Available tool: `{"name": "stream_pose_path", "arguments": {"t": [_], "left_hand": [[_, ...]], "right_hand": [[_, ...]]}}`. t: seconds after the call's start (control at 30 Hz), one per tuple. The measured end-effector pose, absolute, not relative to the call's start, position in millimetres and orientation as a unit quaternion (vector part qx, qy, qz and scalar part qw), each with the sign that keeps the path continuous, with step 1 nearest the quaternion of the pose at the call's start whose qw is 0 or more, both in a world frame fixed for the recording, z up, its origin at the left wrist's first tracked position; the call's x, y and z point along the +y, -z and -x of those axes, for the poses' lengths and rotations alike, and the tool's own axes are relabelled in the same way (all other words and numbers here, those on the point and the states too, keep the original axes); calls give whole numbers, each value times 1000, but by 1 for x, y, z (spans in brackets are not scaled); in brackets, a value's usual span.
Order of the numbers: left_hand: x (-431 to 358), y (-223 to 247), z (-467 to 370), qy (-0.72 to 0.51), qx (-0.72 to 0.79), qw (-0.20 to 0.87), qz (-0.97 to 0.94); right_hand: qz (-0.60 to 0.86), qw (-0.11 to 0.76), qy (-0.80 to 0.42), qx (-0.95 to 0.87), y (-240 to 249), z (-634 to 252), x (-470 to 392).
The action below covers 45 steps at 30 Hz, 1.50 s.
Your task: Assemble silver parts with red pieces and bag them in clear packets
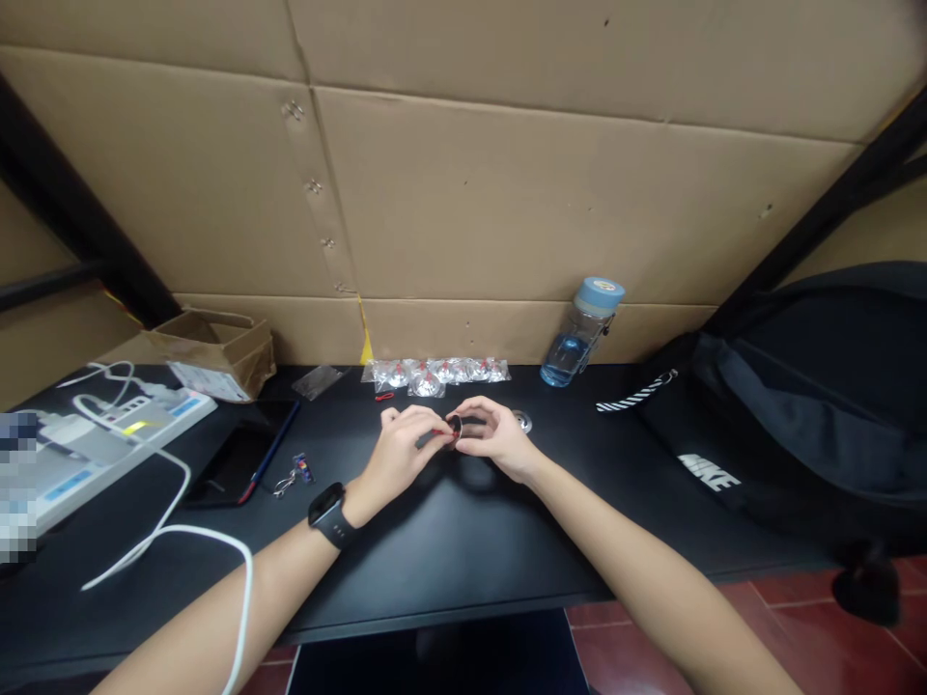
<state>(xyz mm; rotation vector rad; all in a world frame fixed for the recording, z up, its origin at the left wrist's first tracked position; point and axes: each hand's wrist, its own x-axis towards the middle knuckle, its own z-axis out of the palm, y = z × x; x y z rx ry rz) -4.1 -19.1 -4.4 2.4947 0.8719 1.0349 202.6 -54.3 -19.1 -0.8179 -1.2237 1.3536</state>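
Note:
Above the middle of the black table, my right hand (501,442) grips a small round metal disc (456,426) by its edge, the disc tipped up on its side. From the other side my left hand (411,442) pinches a thin red cord (440,432) at the disc; how the two join is too small to tell. Another silvery disc (522,421) lies on the table just behind my right hand. Beyond the hands, several clear packets (426,379) with silvery round pieces and red bits form a row. A short red cord loop (384,397) lies before them.
At left are a white power strip (116,446) with cables, a cardboard box (217,352), a phone (246,454) and a keyring (294,475). A water bottle (579,333) stands back right, beside a black backpack (811,386). A clear plastic wrapper (317,381) lies near the cardboard wall (507,193).

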Motion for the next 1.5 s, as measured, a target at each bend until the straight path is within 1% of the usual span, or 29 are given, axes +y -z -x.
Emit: {"name": "stream_pose_path", "arguments": {"t": [0.13,0.23,0.67,1.0,1.17,1.37,1.5], "left_hand": [[-18,6,4,-372,327,202,-845],[-17,7,4,-378,338,221,-833],[-17,7,5,-356,343,188,-849],[-19,5,7,-367,308,152,-865],[-20,6,6,-380,319,135,-858],[-18,9,5,-356,339,114,-863],[-18,11,5,-352,358,112,-858]], "right_hand": [[351,532,-538,-551,18,-200,-56],[359,526,-510,-579,17,-199,-57],[394,523,-436,-617,12,-197,-62],[428,516,-484,-563,15,-197,-59],[441,509,-479,-564,13,-197,-58],[421,508,-494,-566,12,-196,-60],[409,516,-471,-587,11,-195,-61]]}}
